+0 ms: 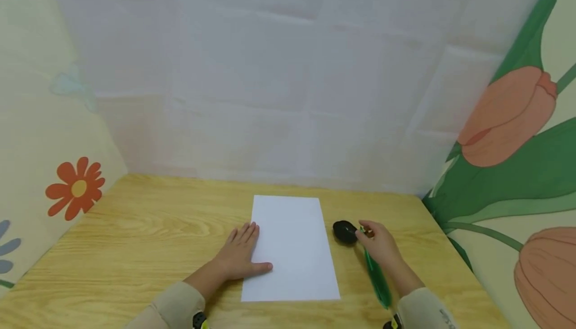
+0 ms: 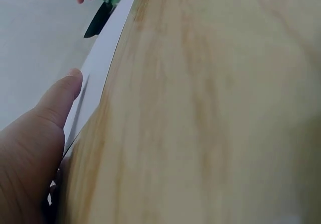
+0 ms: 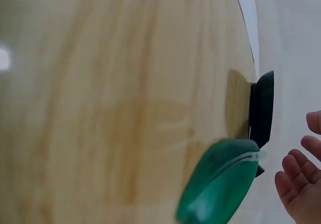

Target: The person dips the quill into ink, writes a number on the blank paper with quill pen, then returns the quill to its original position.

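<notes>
My left hand (image 1: 240,256) rests flat at the left edge of a blank white sheet of paper (image 1: 292,249), fingers extended and thumb lying across the paper. In the left wrist view the thumb (image 2: 60,96) stretches over the sheet's edge. Right of the paper lies a tool with a rounded black head (image 1: 344,232) and a translucent green handle (image 1: 377,279). My right hand (image 1: 380,244) is over its neck, fingers loosely bent. The right wrist view shows those fingers (image 3: 298,171) apart from the black head (image 3: 262,108) and the green handle (image 3: 220,181).
The wood-grain tabletop (image 1: 157,234) reaches back to a creased white cloth (image 1: 252,79). Flower-patterned panels stand on both sides, with a red flower (image 1: 78,188) at left and a large tulip (image 1: 508,116) at right.
</notes>
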`<state>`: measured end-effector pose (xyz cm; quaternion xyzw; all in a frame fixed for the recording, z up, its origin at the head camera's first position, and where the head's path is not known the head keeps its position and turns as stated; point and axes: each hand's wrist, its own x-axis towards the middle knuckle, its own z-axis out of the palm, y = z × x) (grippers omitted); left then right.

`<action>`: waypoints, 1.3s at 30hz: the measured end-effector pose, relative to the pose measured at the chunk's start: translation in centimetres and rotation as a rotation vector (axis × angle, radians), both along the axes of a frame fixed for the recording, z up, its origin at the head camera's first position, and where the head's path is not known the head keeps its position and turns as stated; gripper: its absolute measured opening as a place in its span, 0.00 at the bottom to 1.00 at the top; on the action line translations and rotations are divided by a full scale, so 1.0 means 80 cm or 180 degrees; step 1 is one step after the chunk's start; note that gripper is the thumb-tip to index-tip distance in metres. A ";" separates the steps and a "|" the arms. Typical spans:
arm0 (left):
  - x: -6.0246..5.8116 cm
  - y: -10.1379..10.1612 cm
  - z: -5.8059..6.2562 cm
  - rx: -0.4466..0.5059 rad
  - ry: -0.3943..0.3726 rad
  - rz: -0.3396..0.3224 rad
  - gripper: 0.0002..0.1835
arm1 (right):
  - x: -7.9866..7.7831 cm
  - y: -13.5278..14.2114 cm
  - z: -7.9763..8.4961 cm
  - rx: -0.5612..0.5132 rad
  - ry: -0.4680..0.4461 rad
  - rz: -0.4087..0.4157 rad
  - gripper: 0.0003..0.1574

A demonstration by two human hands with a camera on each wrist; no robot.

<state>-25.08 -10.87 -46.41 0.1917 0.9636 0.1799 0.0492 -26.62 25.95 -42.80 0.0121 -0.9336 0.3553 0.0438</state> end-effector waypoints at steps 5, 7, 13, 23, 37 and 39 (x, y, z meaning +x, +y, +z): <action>0.000 -0.002 -0.001 -0.0038 0.0046 -0.0014 0.61 | -0.003 0.009 -0.004 -0.0012 -0.0012 -0.0048 0.27; -0.002 -0.002 -0.002 -0.0074 0.0060 -0.0019 0.60 | -0.004 0.011 -0.005 -0.0033 -0.0044 -0.0077 0.27; -0.002 -0.003 -0.001 -0.0104 0.0064 -0.0037 0.60 | -0.007 0.016 -0.009 -0.0074 -0.0102 -0.0138 0.27; -0.003 -0.004 -0.009 -0.0115 0.0073 -0.0031 0.61 | -0.011 0.022 -0.021 -0.0047 -0.0160 -0.0163 0.24; 0.000 0.001 -0.003 -0.0007 0.0074 -0.0091 0.60 | -0.006 0.027 -0.026 -0.0080 -0.0204 -0.0181 0.22; 0.001 0.002 -0.003 0.0004 0.0061 -0.0102 0.60 | -0.005 0.027 -0.026 -0.0087 -0.0218 -0.0207 0.22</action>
